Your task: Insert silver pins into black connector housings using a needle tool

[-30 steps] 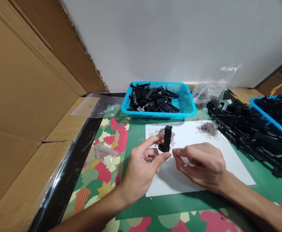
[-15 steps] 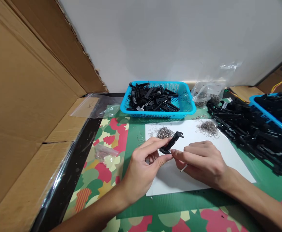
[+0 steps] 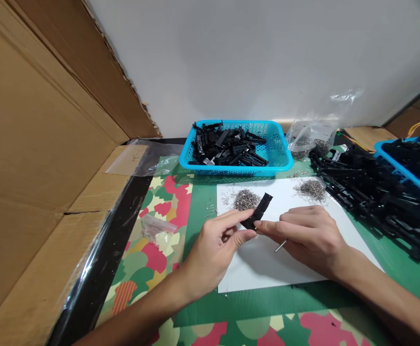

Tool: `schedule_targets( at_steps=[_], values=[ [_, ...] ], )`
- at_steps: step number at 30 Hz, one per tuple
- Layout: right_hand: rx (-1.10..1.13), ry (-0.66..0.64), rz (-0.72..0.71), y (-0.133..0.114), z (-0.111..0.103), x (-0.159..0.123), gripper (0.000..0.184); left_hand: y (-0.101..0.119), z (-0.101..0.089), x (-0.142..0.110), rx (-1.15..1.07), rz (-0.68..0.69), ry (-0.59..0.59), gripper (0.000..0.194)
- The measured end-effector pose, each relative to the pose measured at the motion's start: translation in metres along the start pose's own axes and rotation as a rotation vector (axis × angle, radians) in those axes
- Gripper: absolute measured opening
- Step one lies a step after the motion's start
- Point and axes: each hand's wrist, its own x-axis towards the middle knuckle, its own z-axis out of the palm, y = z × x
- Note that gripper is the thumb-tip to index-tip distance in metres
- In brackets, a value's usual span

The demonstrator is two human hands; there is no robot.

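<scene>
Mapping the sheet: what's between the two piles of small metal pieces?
Bare white paper, overlapped in the head view by the upper end of the black part held up in the left hand.

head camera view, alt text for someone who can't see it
Two bare hands, left and right, hold a small black part over a white sheet; a thin metal rod sticks out from the right. Beyond are two piles of tiny metal pieces and a blue basket of black parts.
</scene>
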Motion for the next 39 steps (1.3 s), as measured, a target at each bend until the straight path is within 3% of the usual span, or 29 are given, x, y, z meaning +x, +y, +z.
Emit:
schedule_targets(
  at_steps=[5,8,16,20,25,29,34,39],
  values=[
    [0.054,0.019,-0.025,0.004,-0.012,0.005,0.027,0.003,-0.002,-0.004,-0.091,-0.040,-0.210,0.046],
    [0.059,-0.004,-0.027,0.005,-0.016,0.007,0.027,0.003,-0.003,-0.005,-0.077,-0.031,-0.258,0.047],
    [0.009,0.002,-0.002,0.011,-0.015,0.005,0.031,0.000,-0.002,-0.002,0.186,0.084,-0.020,0.042],
    [0.027,0.009,0.039,0.015,-0.010,-0.002,0.029,-0.001,-0.001,-0.004,0.351,0.165,0.097,0.029],
    [0.075,-0.060,0.059,0.016,-0.010,-0.003,0.022,0.000,-0.002,-0.006,0.473,0.247,0.120,0.017],
    [0.059,-0.158,0.221,0.018,-0.021,0.003,0.021,-0.004,-0.002,-0.004,0.516,0.221,0.103,0.016],
    [0.007,-0.116,0.363,0.025,-0.031,0.006,0.035,-0.010,0.000,-0.005,0.584,0.268,0.072,0.016],
    [-0.036,-0.071,0.555,0.038,-0.024,0.002,0.045,-0.008,0.001,-0.005,0.670,0.352,0.022,0.013]
  ],
)
